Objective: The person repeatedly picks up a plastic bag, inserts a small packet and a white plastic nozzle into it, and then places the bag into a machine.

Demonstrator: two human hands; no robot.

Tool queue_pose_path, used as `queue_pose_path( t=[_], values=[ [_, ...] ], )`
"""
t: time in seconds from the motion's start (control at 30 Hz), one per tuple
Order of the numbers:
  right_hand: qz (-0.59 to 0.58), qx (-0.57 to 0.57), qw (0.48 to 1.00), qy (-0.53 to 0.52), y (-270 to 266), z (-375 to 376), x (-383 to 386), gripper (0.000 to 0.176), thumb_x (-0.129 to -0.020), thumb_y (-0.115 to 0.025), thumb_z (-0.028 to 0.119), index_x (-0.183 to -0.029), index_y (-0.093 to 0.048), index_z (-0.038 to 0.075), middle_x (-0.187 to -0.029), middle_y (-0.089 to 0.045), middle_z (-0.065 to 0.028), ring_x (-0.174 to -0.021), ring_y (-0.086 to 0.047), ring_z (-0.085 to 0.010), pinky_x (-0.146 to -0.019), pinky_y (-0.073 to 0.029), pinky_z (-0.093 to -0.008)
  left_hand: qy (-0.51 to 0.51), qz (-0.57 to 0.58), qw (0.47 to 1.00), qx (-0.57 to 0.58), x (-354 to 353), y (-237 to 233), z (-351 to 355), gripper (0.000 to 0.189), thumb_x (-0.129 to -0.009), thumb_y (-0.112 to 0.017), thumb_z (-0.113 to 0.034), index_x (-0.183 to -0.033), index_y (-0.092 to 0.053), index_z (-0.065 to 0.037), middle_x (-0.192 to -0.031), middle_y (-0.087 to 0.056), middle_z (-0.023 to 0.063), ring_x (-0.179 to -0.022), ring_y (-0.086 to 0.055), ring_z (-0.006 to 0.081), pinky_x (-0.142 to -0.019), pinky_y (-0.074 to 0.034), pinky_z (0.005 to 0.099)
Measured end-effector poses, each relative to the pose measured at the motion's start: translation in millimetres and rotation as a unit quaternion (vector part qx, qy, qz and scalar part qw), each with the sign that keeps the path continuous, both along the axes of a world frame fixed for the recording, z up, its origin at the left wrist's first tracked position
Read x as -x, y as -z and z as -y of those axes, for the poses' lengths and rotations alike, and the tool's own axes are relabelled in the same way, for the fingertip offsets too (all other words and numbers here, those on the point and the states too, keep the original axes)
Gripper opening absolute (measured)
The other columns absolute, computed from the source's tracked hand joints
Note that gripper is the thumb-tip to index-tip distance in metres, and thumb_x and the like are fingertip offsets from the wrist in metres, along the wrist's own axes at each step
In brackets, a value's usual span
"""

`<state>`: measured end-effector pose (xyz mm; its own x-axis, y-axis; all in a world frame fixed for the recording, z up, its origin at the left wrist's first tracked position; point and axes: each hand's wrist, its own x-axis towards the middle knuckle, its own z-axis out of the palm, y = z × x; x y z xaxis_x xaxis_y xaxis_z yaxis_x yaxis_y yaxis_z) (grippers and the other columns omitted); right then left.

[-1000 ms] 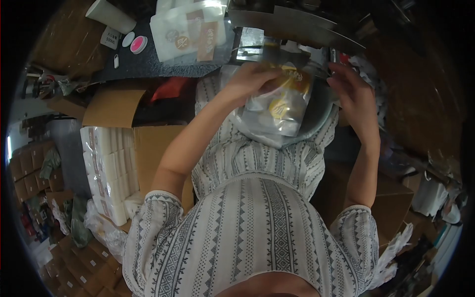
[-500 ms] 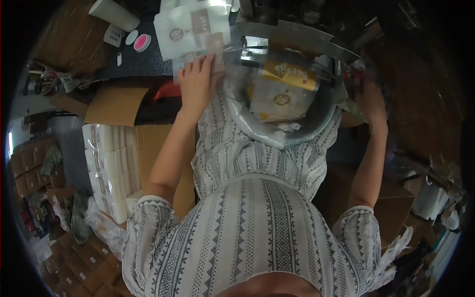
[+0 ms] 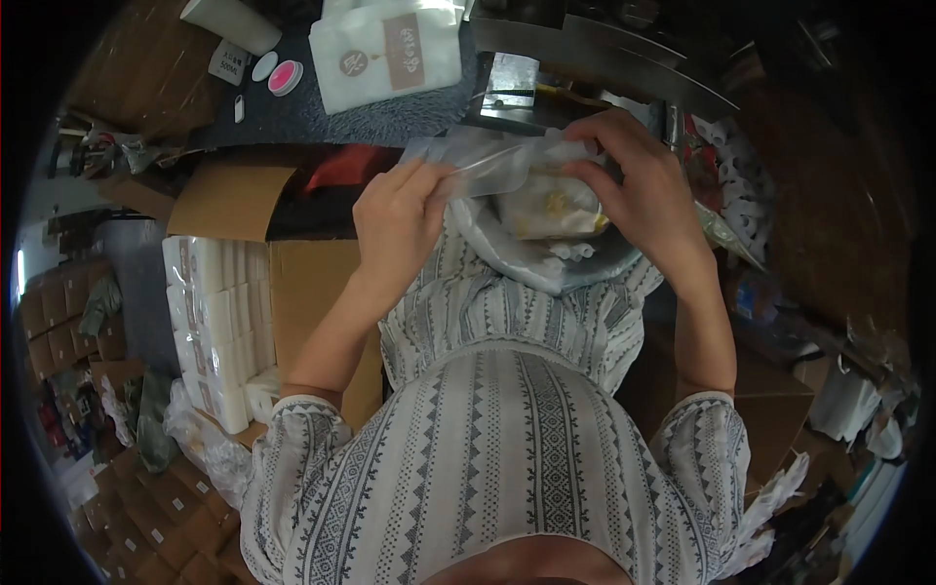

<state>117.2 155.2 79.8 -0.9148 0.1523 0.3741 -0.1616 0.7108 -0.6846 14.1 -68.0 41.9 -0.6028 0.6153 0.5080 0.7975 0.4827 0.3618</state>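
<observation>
My left hand (image 3: 402,219) is closed on one end of a clear plastic bag (image 3: 487,166), stretched out above my lap. At the bag's other end, my right hand (image 3: 643,185) pinches a small white roll (image 3: 570,149) between thumb and fingers; its exact kind is hard to make out. Below both hands, a plastic-lined basin (image 3: 487,249) rests on my lap. Inside it lie a white and gold printed packet (image 3: 556,210) and several small white rolls (image 3: 573,252). The bag and my right hand partly cover the basin.
Ahead, printed white bags (image 3: 385,63) lie on a dark fluffy mat (image 3: 390,119). A pink-topped jar (image 3: 284,78) stands left of them. White packs (image 3: 219,331) and an open carton (image 3: 229,200) are at my left. Several white rolls (image 3: 746,185) sit at the right.
My left hand has come down from the printed bags with a clear bag. My right hand has moved in from the right with a small white roll to the bag's end.
</observation>
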Motion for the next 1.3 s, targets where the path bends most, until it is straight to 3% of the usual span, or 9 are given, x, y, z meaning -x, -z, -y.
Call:
queue_pose_path(
  t=[0.37,0.57,0.63,0.83,1.0,1.13,1.2,1.23,1.3],
  values=[
    [0.102,0.005,0.995,0.015,-0.8,-12.0,-18.9,0.024,-0.077,-0.071,0.006,-0.1,-0.064,0.002,-0.091,-0.061,-0.008,-0.075,-0.059,-0.0191,-0.068,-0.048,-0.0298,0.063,0.043,0.996,0.034,-6.7,5.0,-13.5,0.006,-0.076,-0.068,-0.011,-0.08,-0.066,-0.007,-0.072,-0.06,0.0055,-0.063,-0.058,0.0268,-0.057,-0.044,0.0347],
    [0.135,0.099,0.986,0.009,9.0,-15.2,-13.2,0.029,-0.081,-0.069,0.009,-0.109,-0.063,0.004,-0.099,-0.063,-0.007,-0.088,-0.06,-0.0179,-0.077,-0.048,-0.0303,0.151,0.221,0.962,0.058,-13.8,23.4,-24.5,0.011,-0.082,-0.067,-0.012,-0.086,-0.065,-0.002,-0.074,-0.063,0.0084,-0.063,-0.06,0.0234,-0.059,-0.046,0.0327],
    [0.07,0.068,0.992,0.076,22.0,-17.3,-10.3,0.03,-0.082,-0.068,0.009,-0.11,-0.062,0.003,-0.102,-0.063,-0.0075,-0.092,-0.061,-0.018,-0.079,-0.048,-0.0294,0.115,0.519,0.847,0.015,-14.2,28.3,-38.2,0.022,-0.088,-0.065,-0.022,-0.085,-0.065,0.0,-0.074,-0.065,0.0086,-0.062,-0.062,0.016,-0.057,-0.046,0.0301],
    [0.017,0.102,0.987,0.122,11.6,-7.4,-37.1,0.023,-0.083,-0.066,0.006,-0.105,-0.064,0.0,-0.104,-0.065,-0.0104,-0.094,-0.062,-0.0203,-0.082,-0.048,-0.0283,0.077,0.702,0.701,-0.103,14.0,39.0,-85.5,0.034,-0.089,-0.066,-0.028,-0.087,-0.065,0.006,-0.075,-0.067,0.0089,-0.064,-0.062,0.012,-0.056,-0.044,0.0228],
    [0.057,-0.03,0.991,-0.118,59.8,38.6,-67.4,0.023,-0.081,-0.064,0.005,-0.104,-0.064,0.002,-0.107,-0.062,-0.0138,-0.097,-0.061,-0.0252,-0.086,-0.047,-0.0313,0.075,0.692,0.709,-0.113,7.1,29.6,-87.5,0.039,-0.09,-0.064,-0.033,-0.084,-0.064,0.007,-0.073,-0.065,0.0088,-0.065,-0.062,0.0116,-0.058,-0.046,0.0206],
    [0.122,-0.248,0.957,-0.085,192.7,38.0,-54.9,0.036,-0.083,-0.061,0.009,-0.118,-0.056,0.005,-0.122,-0.055,-0.0119,-0.113,-0.054,-0.0261,-0.096,-0.044,-0.0371,0.059,0.614,0.786,-0.038,12.7,28.0,-77.0,0.04,-0.093,-0.058,-0.035,-0.091,-0.065,0.005,-0.076,-0.066,0.0078,-0.068,-0.065,0.0131,-0.061,-0.051,0.0232],
    [0.108,0.259,0.96,-0.027,300.5,31.7,-48.0,0.045,-0.086,-0.057,0.018,-0.129,-0.048,0.007,-0.134,-0.045,-0.0133,-0.127,-0.04,-0.0284,-0.106,-0.035,-0.0403,0.072,0.594,0.8,-0.036,35.1,17.8,-64.4,0.039,-0.093,-0.057,-0.035,-0.095,-0.065,0.003,-0.078,-0.066,0.0078,-0.068,-0.065,0.0136,-0.062,-0.05,0.0241],
    [0.103,0.359,0.926,-0.047,355.0,32.5,-36.1,0.048,-0.088,-0.053,0.026,-0.132,-0.047,0.007,-0.136,-0.044,-0.015,-0.13,-0.038,-0.0318,-0.107,-0.033,-0.0399,0.088,0.58,0.809,-0.03,48.4,11.6,-56.9,0.039,-0.094,-0.056,-0.036,-0.098,-0.065,0.002,-0.08,-0.067,0.0079,-0.068,-0.065,0.0142,-0.062,-0.05,0.0249],
    [0.115,0.322,0.937,-0.068,355.7,28.8,-17.1,0.047,-0.089,-0.053,0.026,-0.132,-0.048,0.007,-0.135,-0.044,-0.0155,-0.129,-0.039,-0.0318,-0.106,-0.034,-0.0397,-0.002,0.428,0.903,0.04,85.5,0.4,-49.1,0.036,-0.093,-0.055,-0.034,-0.102,-0.063,0.0,-0.087,-0.067,0.0107,-0.066,-0.066,0.0174,-0.063,-0.05,0.0265]
  ],
)
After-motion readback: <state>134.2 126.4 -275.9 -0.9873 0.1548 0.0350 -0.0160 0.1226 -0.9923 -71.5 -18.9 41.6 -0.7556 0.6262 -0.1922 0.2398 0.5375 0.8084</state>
